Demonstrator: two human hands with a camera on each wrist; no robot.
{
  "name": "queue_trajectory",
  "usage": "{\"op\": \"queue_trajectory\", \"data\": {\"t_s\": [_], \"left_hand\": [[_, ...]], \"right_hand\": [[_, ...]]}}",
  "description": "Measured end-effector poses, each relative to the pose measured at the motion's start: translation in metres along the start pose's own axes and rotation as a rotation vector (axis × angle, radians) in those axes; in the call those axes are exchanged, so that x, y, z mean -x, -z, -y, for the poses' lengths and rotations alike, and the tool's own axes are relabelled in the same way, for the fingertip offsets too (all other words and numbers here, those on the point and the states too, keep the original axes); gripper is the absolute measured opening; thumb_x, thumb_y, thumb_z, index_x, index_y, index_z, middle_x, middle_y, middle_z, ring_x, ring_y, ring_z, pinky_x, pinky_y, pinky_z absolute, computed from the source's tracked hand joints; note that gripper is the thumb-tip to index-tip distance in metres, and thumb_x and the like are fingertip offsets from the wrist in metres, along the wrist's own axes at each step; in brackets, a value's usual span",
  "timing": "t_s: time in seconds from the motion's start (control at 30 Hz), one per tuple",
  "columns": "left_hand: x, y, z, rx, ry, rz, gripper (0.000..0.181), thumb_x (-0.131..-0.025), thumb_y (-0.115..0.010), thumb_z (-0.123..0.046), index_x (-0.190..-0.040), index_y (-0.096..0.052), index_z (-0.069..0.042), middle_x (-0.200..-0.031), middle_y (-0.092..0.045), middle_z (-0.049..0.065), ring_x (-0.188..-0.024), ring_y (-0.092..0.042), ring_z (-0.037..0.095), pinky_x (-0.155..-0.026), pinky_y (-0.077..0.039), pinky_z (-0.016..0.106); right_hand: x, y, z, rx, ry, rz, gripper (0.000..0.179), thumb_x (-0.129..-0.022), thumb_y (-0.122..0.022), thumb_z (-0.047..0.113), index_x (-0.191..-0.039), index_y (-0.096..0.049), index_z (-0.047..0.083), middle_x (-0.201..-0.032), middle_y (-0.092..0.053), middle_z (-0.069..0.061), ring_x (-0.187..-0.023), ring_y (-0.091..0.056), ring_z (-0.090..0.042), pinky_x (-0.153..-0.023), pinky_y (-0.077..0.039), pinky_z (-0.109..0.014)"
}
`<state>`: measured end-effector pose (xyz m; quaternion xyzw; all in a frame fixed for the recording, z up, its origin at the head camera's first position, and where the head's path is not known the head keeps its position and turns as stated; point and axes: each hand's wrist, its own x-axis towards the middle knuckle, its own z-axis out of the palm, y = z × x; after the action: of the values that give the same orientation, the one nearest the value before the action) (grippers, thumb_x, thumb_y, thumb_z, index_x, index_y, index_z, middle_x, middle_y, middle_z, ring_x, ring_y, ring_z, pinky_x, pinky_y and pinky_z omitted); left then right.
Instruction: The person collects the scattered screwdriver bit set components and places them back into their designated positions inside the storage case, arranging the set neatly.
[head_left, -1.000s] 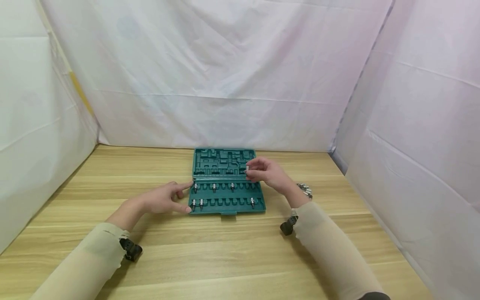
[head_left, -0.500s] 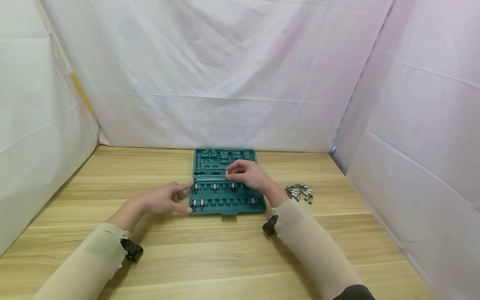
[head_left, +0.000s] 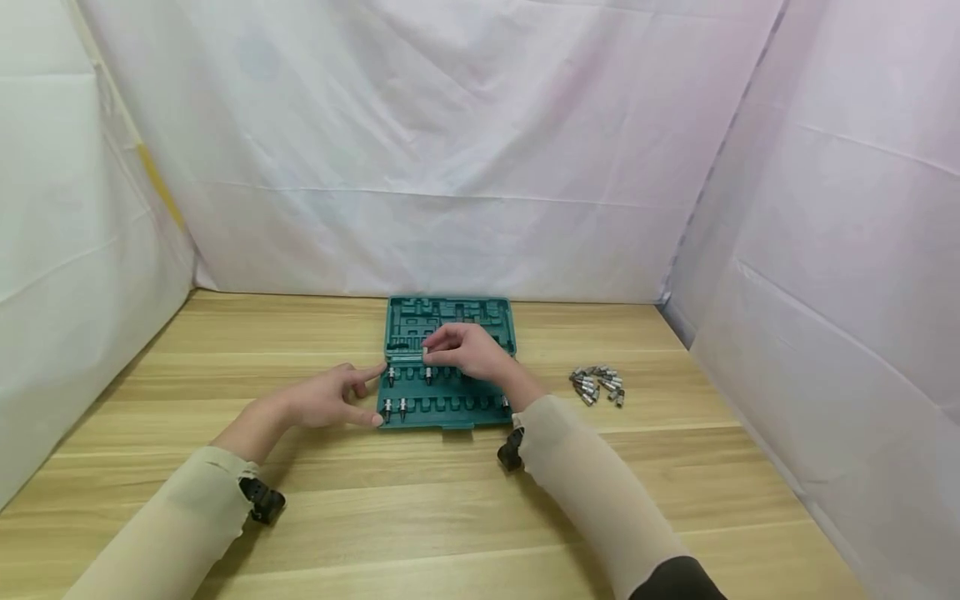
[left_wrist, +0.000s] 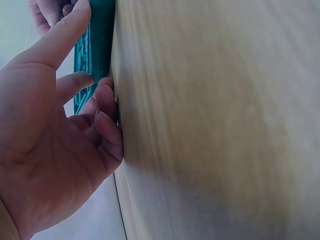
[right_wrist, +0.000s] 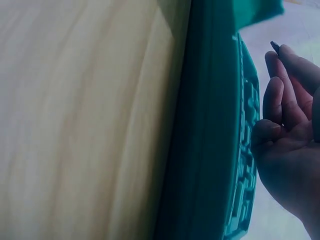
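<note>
A green tool case [head_left: 450, 389] lies open on the table, its lid folded back towards the curtain. My right hand [head_left: 474, 352] is over the hinge side and pinches a small bit socket [head_left: 425, 352] between thumb and fingertips. In the right wrist view the dark tip [right_wrist: 274, 46] of that piece pokes out past the fingers. My left hand [head_left: 326, 398] rests at the case's left edge, thumb at the near corner and index finger further up. Several bit sockets sit in the slots, among them an upper-row one [head_left: 391, 377] and a lower-row one [head_left: 402, 408].
A loose pile of bit sockets [head_left: 597, 385] lies on the wooden table [head_left: 420, 508] right of the case. White curtains [head_left: 420, 150] close off the back and both sides. The case's latch tab [head_left: 457, 427] juts out at the front.
My right hand has moved left across the case with the pinched bit socket, from its right side to above the left part. The loose pile has come into full view. My left hand stays put.
</note>
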<state>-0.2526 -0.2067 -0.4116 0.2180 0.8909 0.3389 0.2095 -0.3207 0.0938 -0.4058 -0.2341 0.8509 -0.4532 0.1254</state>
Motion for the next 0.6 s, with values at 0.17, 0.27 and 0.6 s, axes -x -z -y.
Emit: {"op": "queue_trajectory", "data": {"t_s": [0.17, 0.27, 0.6], "left_hand": [[0.001, 0.0, -0.001, -0.016, 0.007, 0.001, 0.103, -0.097, -0.084, -0.048, -0.176, -0.026, -0.014, -0.132, -0.054, 0.018, -0.113, -0.058, 0.027, -0.095, -0.05, 0.042], [0.001, 0.0, -0.001, -0.02, 0.009, 0.002, 0.103, -0.097, -0.085, -0.048, -0.176, -0.027, -0.015, -0.131, -0.055, 0.018, -0.113, -0.057, 0.027, -0.094, -0.05, 0.042], [-0.001, 0.001, 0.0, -0.026, 0.015, 0.007, 0.103, -0.097, -0.083, -0.051, -0.176, -0.026, -0.016, -0.132, -0.055, 0.018, -0.113, -0.059, 0.028, -0.093, -0.051, 0.041]], "right_hand": [[-0.007, -0.005, 0.0, 0.032, 0.001, 0.007, 0.024, -0.104, -0.08, 0.033, -0.124, -0.079, 0.021, -0.119, -0.079, 0.001, -0.111, -0.072, -0.016, -0.1, -0.058, -0.046], [-0.011, -0.008, 0.001, 0.05, 0.001, 0.016, 0.02, -0.103, -0.08, 0.032, -0.12, -0.079, 0.021, -0.12, -0.079, 0.001, -0.112, -0.072, -0.016, -0.102, -0.058, -0.047], [-0.021, -0.012, 0.004, 0.089, -0.024, 0.068, 0.018, -0.103, -0.081, 0.029, -0.118, -0.08, 0.02, -0.119, -0.08, 0.001, -0.111, -0.073, -0.017, -0.102, -0.058, -0.046]]}}
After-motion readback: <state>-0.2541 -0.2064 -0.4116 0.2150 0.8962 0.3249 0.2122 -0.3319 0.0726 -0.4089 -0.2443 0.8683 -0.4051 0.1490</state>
